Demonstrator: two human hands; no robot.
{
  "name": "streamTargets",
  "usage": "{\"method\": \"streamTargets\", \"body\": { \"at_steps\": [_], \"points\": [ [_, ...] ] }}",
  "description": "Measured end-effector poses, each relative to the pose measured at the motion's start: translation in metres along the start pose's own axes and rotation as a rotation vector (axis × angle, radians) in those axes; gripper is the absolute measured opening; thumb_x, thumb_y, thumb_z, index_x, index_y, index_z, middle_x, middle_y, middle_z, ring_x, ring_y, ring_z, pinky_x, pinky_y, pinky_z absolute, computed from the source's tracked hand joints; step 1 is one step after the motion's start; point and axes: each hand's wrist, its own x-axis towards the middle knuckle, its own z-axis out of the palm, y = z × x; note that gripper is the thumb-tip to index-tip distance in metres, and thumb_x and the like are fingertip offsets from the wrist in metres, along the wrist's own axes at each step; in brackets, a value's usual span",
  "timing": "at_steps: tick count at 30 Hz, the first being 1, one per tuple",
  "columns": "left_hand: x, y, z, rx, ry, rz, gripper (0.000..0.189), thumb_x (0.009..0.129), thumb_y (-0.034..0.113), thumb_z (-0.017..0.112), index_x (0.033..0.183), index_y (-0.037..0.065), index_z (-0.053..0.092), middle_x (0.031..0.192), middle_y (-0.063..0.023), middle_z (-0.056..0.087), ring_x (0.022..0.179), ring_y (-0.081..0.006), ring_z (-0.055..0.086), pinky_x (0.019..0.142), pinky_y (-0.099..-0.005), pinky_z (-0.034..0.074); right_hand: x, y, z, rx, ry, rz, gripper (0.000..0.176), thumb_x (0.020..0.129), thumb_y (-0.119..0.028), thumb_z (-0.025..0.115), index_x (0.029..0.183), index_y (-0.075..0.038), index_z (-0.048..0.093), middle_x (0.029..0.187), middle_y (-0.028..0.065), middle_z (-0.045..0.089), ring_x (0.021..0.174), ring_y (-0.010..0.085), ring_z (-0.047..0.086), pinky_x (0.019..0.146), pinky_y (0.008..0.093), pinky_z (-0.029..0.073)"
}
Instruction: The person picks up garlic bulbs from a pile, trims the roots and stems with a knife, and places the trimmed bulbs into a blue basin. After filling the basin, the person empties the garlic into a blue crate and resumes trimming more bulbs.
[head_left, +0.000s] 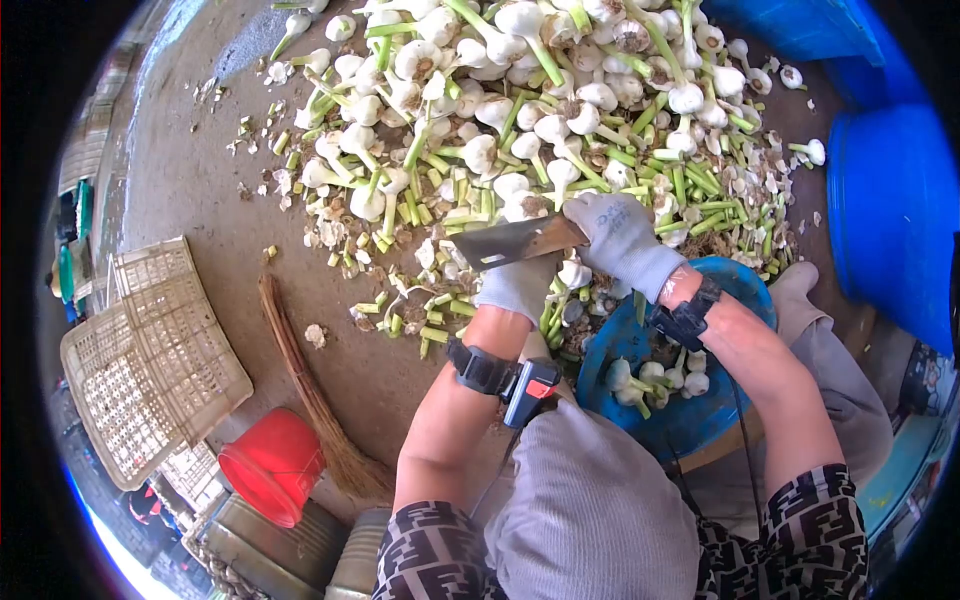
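My right hand [615, 235], in a grey work glove, is closed around the handle of a broad knife [495, 242]. Its dark blade points left, and the part close to the hand looks brown. Just below the blade is my gloved left hand [518, 288]; the blade covers its fingers, so what they hold cannot be seen. A garlic bulb [575, 273] shows beside the left hand, above cut green stems. Below my right forearm, a blue basin [735, 272] holds several trimmed garlic bulbs [655, 378].
A large heap of garlic [480, 155] with stems and cut stalks covers the floor ahead. Blue barrels [890, 215] stand at right. Left are plastic baskets [165, 350], a straw broom [310, 390], a red bucket [272, 467] and metal tins [275, 545].
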Motion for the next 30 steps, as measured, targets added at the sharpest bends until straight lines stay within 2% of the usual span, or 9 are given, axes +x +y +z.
{"method": "streamTargets", "body": {
  "at_steps": [3,8,9,12,14,17,21,25,30],
  "points": [
    [-0.001,0.006,0.014,-0.453,0.15,-0.135,0.021,0.091,0.027,0.039,0.103,0.011,0.045,0.096,-0.0046,0.055,0.088,-0.0191,0.054,0.075,-0.0339,0.048,0.005,0.006,0.004,-0.022,-0.01,0.036,0.021,0.065,-0.016,0.062,0.084,-0.013,0.053,0.082,0.0078,0.058,0.077,0.0277,0.059,0.065,0.0387,0.047],
    [0.002,0.02,0.011,-0.731,-0.157,-0.265,0.016,0.088,0.023,0.045,0.091,0.008,0.051,0.087,-0.0056,0.057,0.066,-0.0167,0.053,0.056,-0.0287,0.049,0.006,0.018,-0.014,0.049,0.061,-0.025,0.018,0.07,-0.014,0.059,0.087,-0.009,0.057,0.083,0.0097,0.062,0.081,0.0281,0.062,0.068,0.0393,0.048],
    [-0.015,0.023,0.021,-0.518,-0.051,-0.173,0.017,0.086,0.02,0.047,0.091,0.005,0.052,0.085,-0.0073,0.057,0.058,-0.0147,0.05,0.051,-0.0245,0.045,0.006,0.026,-0.016,0.067,-0.008,0.161,0.018,0.073,-0.016,0.057,0.089,-0.009,0.058,0.086,0.011,0.063,0.083,0.0282,0.062,0.069,0.0394,0.049],
    [-0.06,0.058,0.03,0.684,-0.43,0.505,0.023,0.086,0.021,0.045,0.093,0.001,0.054,0.085,-0.009,0.059,0.064,-0.0152,0.054,0.057,-0.0254,0.046,0.003,0.075,-0.052,0.003,-0.197,0.7,0.024,0.08,-0.027,0.05,0.095,-0.012,0.062,0.089,0.0139,0.064,0.085,0.0291,0.062,0.072,0.0411,0.048],
    [-0.07,0.053,0.032,0.276,-0.562,-0.132,0.028,0.087,0.024,0.049,0.086,-0.003,0.058,0.087,-0.011,0.06,0.08,-0.0178,0.058,0.07,-0.0299,0.047,-0.022,0.115,-0.03,-0.035,0.158,0.552,0.023,0.079,-0.027,0.052,0.088,-0.01,0.063,0.083,0.0167,0.063,0.078,0.0345,0.061,0.068,0.0418,0.049],
    [-0.074,0.044,0.048,1.374,-1.046,0.218,0.019,0.082,0.015,0.058,0.099,0.006,0.06,0.089,-0.01,0.06,0.089,-0.0226,0.058,0.08,-0.0343,0.045,-0.027,0.106,-0.043,0.017,0.085,0.597,0.026,0.077,-0.029,0.055,0.091,-0.009,0.063,0.082,0.0168,0.063,0.077,0.034,0.061,0.07,0.0406,0.049],
    [0.013,0.065,0.043,2.732,-0.528,0.817,0.048,0.074,0.008,0.06,0.119,0.02,0.051,0.131,-0.0021,0.041,0.12,-0.0232,0.04,0.094,-0.0341,0.04,-0.032,0.09,-0.037,0.115,0.009,0.687,0.031,0.076,-0.032,0.054,0.098,-0.011,0.062,0.09,0.0144,0.064,0.087,0.0311,0.061,0.077,0.0386,0.047],
    [0.061,0.081,0.007,2.775,-0.626,0.72,0.038,0.077,0.007,0.054,0.113,0.014,0.052,0.116,-0.0067,0.048,0.111,-0.0244,0.047,0.085,-0.0329,0.045,-0.035,0.091,-0.034,0.157,-0.054,0.66,0.032,0.075,-0.032,0.055,0.096,-0.01,0.063,0.089,0.0145,0.064,0.085,0.0307,0.061,0.077,0.0375,0.048],
    [0.032,0.106,-0.023,2.008,-0.217,0.522,0.035,0.081,0.02,0.058,0.113,0.005,0.055,0.102,-0.0108,0.06,0.088,-0.0219,0.059,0.076,-0.0291,0.047,-0.037,0.084,-0.032,0.175,-0.069,0.563,0.025,0.076,-0.029,0.052,0.09,-0.012,0.064,0.085,0.015,0.064,0.08,0.0322,0.061,0.074,0.0387,0.049]
  ]
}}
